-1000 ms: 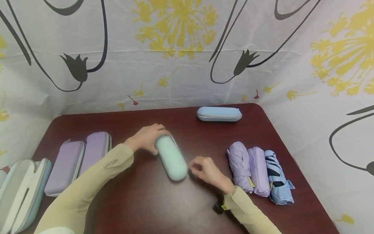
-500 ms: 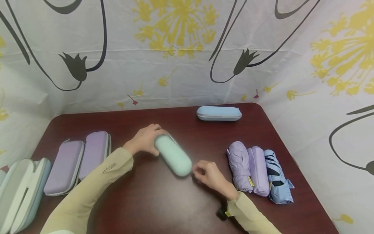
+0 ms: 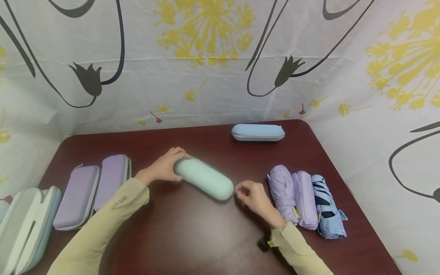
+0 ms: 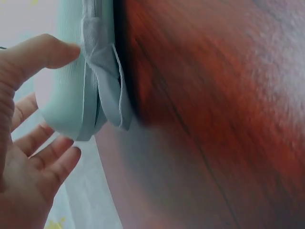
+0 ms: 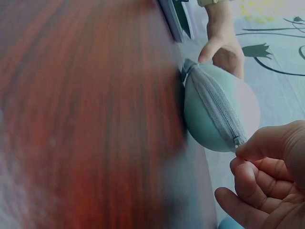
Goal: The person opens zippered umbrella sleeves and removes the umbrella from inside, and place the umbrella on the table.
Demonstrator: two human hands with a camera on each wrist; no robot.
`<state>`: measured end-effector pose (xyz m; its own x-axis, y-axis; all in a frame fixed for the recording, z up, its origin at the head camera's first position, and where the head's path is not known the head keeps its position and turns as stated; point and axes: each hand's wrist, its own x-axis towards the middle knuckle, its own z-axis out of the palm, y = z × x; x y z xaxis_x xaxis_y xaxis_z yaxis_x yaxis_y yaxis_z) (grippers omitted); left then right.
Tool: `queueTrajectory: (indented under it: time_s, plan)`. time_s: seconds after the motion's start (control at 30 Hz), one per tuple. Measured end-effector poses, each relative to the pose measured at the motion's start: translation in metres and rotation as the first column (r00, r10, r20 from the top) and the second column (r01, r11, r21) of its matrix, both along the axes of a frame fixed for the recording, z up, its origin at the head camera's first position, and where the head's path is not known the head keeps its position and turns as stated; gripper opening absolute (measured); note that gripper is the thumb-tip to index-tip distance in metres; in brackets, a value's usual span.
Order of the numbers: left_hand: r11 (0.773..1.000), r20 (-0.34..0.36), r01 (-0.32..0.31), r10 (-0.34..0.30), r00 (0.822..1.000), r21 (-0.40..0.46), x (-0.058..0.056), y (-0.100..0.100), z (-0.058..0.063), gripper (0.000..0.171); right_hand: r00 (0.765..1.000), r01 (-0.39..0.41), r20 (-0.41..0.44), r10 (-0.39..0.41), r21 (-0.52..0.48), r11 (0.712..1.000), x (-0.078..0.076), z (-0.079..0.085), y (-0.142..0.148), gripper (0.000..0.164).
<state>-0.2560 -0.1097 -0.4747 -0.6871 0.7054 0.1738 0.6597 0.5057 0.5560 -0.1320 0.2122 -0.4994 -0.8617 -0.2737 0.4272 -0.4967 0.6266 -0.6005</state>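
A mint-green zip case [image 3: 206, 179], probably stiff, best braced endwise, was clasped at one end by the wide-curved left hand [image 3: 165, 166], its zipper pull [image 5: 237, 141] pinched by the right hand [image 3: 256, 199].

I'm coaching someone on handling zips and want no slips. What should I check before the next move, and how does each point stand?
1. Left hand grips one end of the mint-green case: ok.
2. Right hand pinches the pull at the zip slider: ok, by the right wrist view.
3. Fabric tab is away from the slider: ok, it is at the left hand's end.
4. Blue case at the back edge stands apart from the green one: ok.
5. Zip closed all the way round: cannot tell, the far side is hidden.
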Motion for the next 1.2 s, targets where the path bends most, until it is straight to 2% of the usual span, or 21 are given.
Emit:
queueTrajectory:
  time_s: [0.13,0.27,0.5,0.67,0.93,1.2]
  plan:
    - [0.998,0.060,0.034,-0.037,0.998,0.046,-0.002,-0.004,-0.002,0.063,1.000,0.003,0.008,-0.003,0.006,1.000,-0.002,0.000,0.002,0.013]
    - [0.996,0.102,0.032,-0.040,0.994,0.078,-0.003,-0.006,-0.005,0.063,1.000,0.001,0.030,-0.001,0.005,1.000,-0.003,-0.001,0.002,0.012]
    - [0.995,0.041,0.006,-0.009,0.999,0.096,-0.002,-0.005,-0.011,0.061,1.000,-0.015,-0.010,0.015,0.014,1.000,0.000,-0.003,0.004,0.013]
    - [0.992,0.035,-0.014,0.010,0.999,0.123,0.000,-0.005,-0.013,0.061,0.998,-0.034,-0.051,0.035,0.031,0.999,0.005,-0.004,0.001,0.015]
    - [0.986,0.055,-0.101,0.094,0.994,0.131,0.008,-0.003,-0.016,0.061,0.996,0.040,-0.084,-0.036,0.046,0.998,0.010,-0.005,-0.004,0.016]
    - [0.976,0.045,-0.152,0.147,0.988,0.154,0.020,0.001,-0.017,0.059,0.992,0.103,-0.083,-0.099,0.050,0.993,0.013,-0.005,-0.007,0.016]
